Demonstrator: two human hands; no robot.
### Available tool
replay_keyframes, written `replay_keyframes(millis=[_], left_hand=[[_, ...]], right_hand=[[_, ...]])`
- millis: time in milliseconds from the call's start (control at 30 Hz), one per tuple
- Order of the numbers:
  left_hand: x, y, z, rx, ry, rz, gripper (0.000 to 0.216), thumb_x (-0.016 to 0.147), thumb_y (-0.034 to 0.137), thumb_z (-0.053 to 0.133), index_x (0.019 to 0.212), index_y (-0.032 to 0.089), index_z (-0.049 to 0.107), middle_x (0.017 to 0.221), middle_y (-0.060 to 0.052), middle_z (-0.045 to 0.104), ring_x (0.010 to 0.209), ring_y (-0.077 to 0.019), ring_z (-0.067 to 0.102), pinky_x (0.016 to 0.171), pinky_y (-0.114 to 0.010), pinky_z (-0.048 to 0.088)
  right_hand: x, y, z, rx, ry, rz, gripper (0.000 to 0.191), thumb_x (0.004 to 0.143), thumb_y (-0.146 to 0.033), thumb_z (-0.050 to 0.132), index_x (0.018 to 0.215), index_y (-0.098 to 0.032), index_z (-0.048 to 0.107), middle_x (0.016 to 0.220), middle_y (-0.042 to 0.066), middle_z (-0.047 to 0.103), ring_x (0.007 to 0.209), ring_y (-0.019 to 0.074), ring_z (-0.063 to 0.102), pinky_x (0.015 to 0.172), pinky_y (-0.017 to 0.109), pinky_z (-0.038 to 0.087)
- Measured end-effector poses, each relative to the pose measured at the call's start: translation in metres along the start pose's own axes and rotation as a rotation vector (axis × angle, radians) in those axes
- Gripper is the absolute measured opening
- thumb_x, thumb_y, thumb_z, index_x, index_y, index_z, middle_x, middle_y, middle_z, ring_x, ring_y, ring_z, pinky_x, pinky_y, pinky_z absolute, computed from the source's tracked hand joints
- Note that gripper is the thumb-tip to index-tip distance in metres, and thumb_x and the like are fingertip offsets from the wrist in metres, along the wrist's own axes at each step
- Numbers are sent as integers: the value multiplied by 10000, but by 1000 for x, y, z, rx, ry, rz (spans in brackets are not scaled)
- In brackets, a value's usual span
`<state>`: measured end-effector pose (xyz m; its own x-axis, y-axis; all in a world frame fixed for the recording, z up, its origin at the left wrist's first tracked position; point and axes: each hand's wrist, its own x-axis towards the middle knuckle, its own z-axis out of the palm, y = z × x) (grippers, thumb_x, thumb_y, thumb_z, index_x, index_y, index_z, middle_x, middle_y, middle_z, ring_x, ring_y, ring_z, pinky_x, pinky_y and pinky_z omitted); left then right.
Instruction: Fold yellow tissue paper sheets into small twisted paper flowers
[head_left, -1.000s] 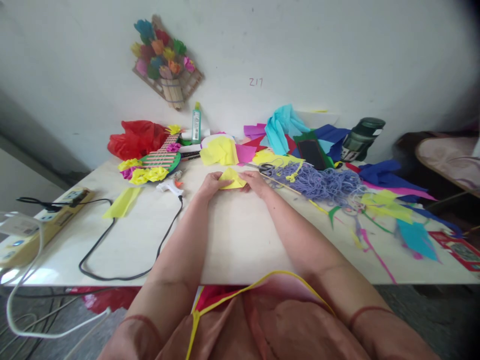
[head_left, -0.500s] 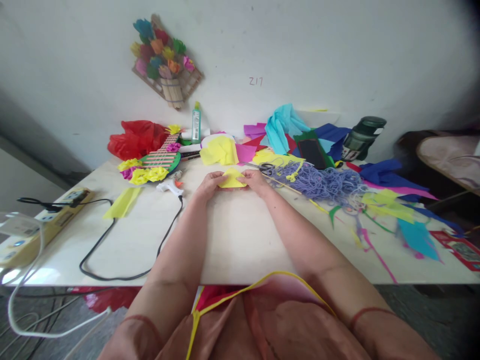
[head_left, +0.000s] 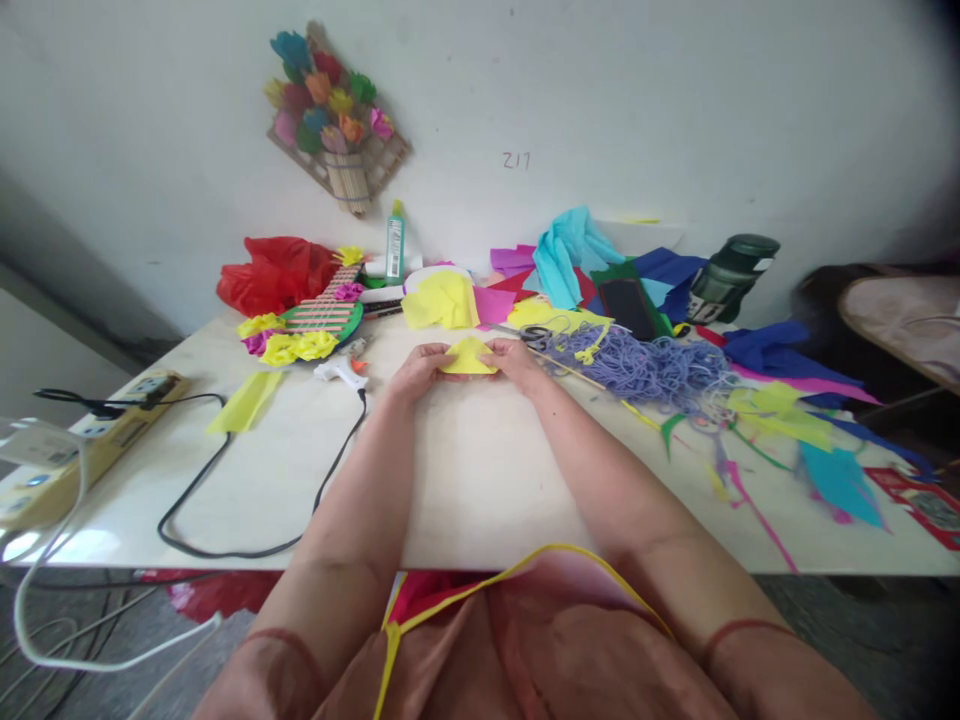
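Observation:
Between my two hands is a small piece of yellow crepe paper [head_left: 469, 355], folded to a peak at its top. My left hand [head_left: 421, 371] pinches its left edge, and my right hand [head_left: 514, 362] pinches the right edge. Both hands are closed, thumbs toward each other, low over the white table [head_left: 487, 470]. A larger crumpled yellow paper [head_left: 441, 300] lies just behind them. Scissors [head_left: 534, 334] rest to the right of my right hand. A white glue gun [head_left: 342, 374] lies left of my left hand.
A paper-flower guitar shape [head_left: 322, 318] and red plastic bag [head_left: 277, 278] sit back left. Purple shredded strands [head_left: 637, 365], a phone [head_left: 628, 308] and a dark bottle [head_left: 733, 278] are at right. A black cord [head_left: 225, 553] loops from the power strip [head_left: 112, 440].
My hands keep their pinch on the yellow crepe paper, with only a slight shift of its folds. The whole view has moved a little.

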<state>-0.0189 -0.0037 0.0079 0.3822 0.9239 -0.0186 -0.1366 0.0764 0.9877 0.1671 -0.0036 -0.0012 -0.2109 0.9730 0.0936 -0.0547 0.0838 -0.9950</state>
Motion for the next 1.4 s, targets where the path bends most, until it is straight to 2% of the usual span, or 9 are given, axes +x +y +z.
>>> replay_keyframes(millis=[400,633,800,1267,1400], left_hand=[[-2,-1,0,-16,-39,34,382,562,217,699,927,119,640,833,-75,672,652,-175,636,601,-282,516],[-3,2,2,-52,-39,4,353,626,162,620,974,97,633,796,-95,678,610,-181,645,604,-301,529],[-3,3,2,-83,-72,-3,358,664,145,571,1015,83,608,802,-107,679,613,-184,648,613,-308,533],[-1,1,2,-105,-37,21,262,655,139,563,905,87,625,793,-95,676,621,-185,647,646,-339,534],[-2,1,3,-107,-36,36,225,644,143,569,852,85,631,770,-89,675,617,-183,643,628,-324,531]], right_hand=[[1,1,0,24,31,24,251,556,-234,687,790,-148,664,598,-2,633,443,93,531,394,198,415],[-3,-3,2,38,20,24,184,577,-192,651,755,-150,671,543,-12,615,416,86,515,388,192,404],[-4,-3,2,45,11,17,184,582,-168,638,761,-149,675,606,-1,636,433,87,523,404,206,419],[-7,-7,5,64,-7,-39,172,587,-179,589,738,-145,664,575,-10,616,395,82,491,405,222,428],[-8,-8,2,111,-63,-58,199,639,-270,570,740,-137,677,667,25,644,500,120,544,431,244,451]])
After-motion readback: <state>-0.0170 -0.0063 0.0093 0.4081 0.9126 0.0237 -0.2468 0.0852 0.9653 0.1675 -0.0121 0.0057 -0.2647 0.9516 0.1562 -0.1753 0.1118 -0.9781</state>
